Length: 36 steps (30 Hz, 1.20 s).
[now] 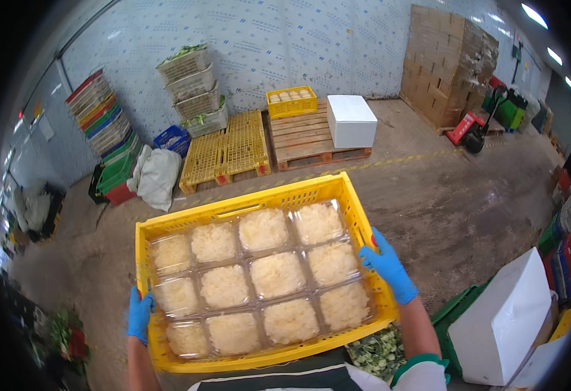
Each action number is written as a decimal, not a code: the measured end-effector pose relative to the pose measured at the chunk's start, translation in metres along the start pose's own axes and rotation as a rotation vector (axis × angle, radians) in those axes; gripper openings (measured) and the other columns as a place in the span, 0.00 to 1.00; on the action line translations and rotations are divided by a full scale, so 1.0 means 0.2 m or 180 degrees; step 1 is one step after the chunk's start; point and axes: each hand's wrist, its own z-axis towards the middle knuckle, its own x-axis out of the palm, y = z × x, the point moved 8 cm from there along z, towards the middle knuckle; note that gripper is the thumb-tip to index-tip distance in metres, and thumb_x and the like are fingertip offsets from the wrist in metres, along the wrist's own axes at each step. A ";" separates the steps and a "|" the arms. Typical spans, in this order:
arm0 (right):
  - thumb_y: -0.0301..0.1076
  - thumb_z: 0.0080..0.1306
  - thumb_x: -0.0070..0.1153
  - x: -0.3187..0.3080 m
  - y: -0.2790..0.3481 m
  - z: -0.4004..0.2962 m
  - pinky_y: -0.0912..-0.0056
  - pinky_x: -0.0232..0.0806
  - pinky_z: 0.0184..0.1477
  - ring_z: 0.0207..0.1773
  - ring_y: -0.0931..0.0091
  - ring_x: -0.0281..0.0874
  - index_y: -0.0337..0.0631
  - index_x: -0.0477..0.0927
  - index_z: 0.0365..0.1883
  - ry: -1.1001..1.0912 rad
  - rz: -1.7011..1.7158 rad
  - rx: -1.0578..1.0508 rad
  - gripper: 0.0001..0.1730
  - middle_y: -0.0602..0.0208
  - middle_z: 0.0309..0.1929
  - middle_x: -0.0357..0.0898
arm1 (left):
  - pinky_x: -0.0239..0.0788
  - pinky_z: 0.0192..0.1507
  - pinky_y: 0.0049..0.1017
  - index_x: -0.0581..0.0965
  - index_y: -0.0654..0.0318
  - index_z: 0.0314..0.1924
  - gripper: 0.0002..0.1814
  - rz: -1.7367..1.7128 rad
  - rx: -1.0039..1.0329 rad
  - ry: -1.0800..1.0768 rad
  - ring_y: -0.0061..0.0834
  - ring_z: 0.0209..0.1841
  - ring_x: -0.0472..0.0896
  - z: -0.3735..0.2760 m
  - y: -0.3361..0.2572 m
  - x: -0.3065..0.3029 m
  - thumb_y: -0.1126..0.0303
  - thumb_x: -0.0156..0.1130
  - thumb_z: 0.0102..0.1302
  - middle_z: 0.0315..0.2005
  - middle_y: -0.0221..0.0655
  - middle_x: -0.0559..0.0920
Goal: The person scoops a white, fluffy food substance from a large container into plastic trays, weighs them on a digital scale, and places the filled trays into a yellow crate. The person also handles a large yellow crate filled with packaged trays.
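Note:
A yellow plastic crate [246, 364] is held up in front of my body, tilted so its inside faces me. Rows of clear plastic trays [276, 274] fill it, each packed with a pale, whitish-yellow food that I cannot identify for certain. In a blue glove, my left hand [140, 314] grips the crate's left end wall. My right hand [387, 266], gloved the same way, holds the opposite end wall near its handle opening. Both thumbs lie over the rim, and the crate hides most of the other fingers.
Ahead, a wooden pallet [301, 132] bears a smaller-looking yellow crate [292, 102] and a white foam box [352, 122]. Left of it lie a yellow plastic pallet [229, 146] and a white sack [157, 176]. A red pallet jack [466, 128] stands right; another white foam box [503, 317] is close by.

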 end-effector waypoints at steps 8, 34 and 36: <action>0.42 0.63 0.59 -0.26 0.09 1.13 0.73 0.71 0.45 0.50 0.74 0.73 0.41 0.52 0.72 -0.0152 -0.0474 0.0116 0.44 0.54 0.66 0.61 | 0.61 0.24 0.18 0.69 0.61 0.43 0.07 -0.0251 -0.0367 0.0088 0.15 0.22 0.68 0.92 -0.32 0.81 0.72 0.53 0.65 0.24 0.26 0.72; 0.29 0.64 0.56 -1.04 0.97 5.02 0.80 0.69 0.38 0.40 0.81 0.73 0.39 0.55 0.70 -0.0856 -0.0123 0.0074 0.38 0.64 0.50 0.73 | 0.58 0.23 0.17 0.70 0.64 0.43 0.10 -0.0456 -0.0349 0.0327 0.13 0.22 0.67 4.46 -1.70 3.28 0.67 0.56 0.66 0.23 0.25 0.73; 0.28 0.63 0.56 -1.06 1.03 5.34 0.82 0.67 0.34 0.35 0.82 0.72 0.39 0.58 0.69 -0.0778 -0.0091 0.0143 0.36 0.66 0.44 0.75 | 0.58 0.23 0.17 0.70 0.62 0.41 0.09 -0.0624 -0.0469 0.0107 0.13 0.21 0.68 4.69 -1.72 3.43 0.66 0.56 0.66 0.22 0.25 0.73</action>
